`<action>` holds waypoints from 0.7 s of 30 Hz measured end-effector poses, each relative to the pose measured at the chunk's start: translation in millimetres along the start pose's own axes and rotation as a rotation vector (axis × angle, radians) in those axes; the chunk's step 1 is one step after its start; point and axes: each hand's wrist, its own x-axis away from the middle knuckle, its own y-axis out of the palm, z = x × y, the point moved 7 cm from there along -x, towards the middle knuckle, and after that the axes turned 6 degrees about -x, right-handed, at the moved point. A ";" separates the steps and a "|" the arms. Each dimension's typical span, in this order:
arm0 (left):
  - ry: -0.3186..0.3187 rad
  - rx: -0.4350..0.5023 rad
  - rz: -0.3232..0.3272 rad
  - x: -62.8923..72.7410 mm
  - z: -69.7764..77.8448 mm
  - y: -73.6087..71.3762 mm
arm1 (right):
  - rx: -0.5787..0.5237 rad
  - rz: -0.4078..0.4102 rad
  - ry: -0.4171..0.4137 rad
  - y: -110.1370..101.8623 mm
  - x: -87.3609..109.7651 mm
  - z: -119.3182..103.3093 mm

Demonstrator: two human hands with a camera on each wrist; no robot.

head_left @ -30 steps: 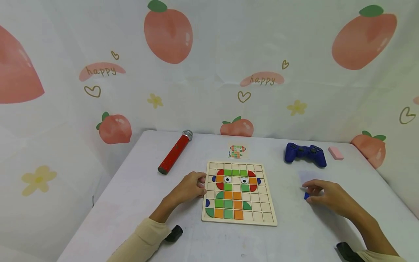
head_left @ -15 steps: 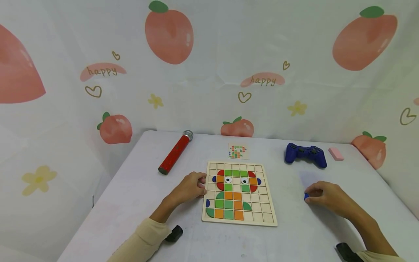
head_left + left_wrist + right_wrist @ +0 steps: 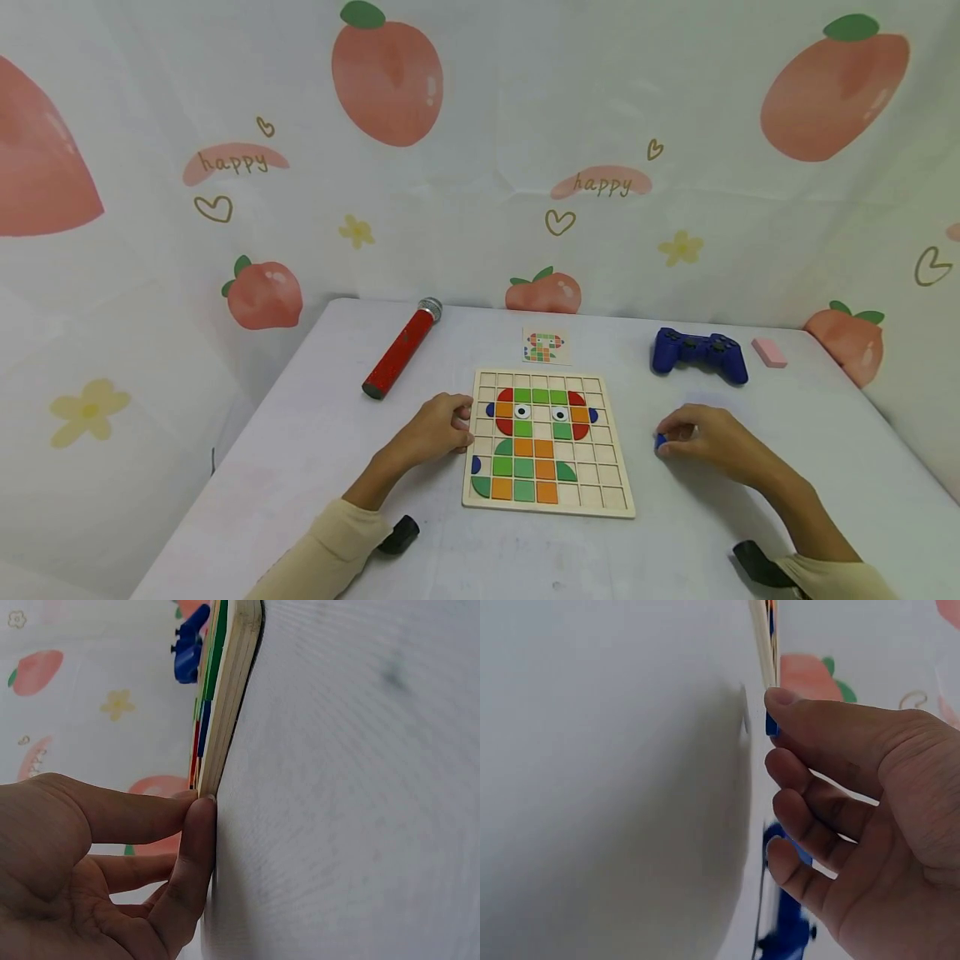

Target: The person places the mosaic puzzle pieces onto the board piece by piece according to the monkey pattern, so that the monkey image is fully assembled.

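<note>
A square wooden puzzle board (image 3: 596, 477) with a grid of cells lies on the table, with red, green, orange and blue tiles and two eye tiles set in it. My left hand (image 3: 429, 432) pinches the board's left edge; the left wrist view shows thumb and a finger meeting at the board's corner edge (image 3: 225, 727). To the right of the board, my right hand (image 3: 712, 442) holds a small blue puzzle piece (image 3: 660, 443) between thumb and fingers, low over the table. In the right wrist view the blue piece (image 3: 771, 726) is partly hidden by the thumb.
A small picture card (image 3: 546, 345) lies behind the board. At the back left is a red microphone (image 3: 401, 350). A blue game controller (image 3: 699, 353) and a pink block (image 3: 769, 352) lie at the back right, before a fruit-printed cloth (image 3: 480, 167).
My right hand has moved left toward the board, carrying the blue piece. The left hand and the board have stayed in place.
</note>
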 end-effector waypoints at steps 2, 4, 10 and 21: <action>-0.001 0.000 -0.001 -0.1 -0.3 0.0 | -0.015 -0.009 -0.021 6.1 -6.0 -9.0; -0.001 0.002 0.000 0.0 -0.3 -0.2 | -0.032 -0.028 -0.026 12.6 -12.6 -17.7; 0.001 0.002 0.004 0.1 0.1 -0.1 | -0.076 -0.091 -0.031 34.9 -31.7 -43.5; 0.001 0.005 0.008 -0.1 -0.6 0.0 | -0.145 -0.176 -0.117 68.6 -57.6 -86.1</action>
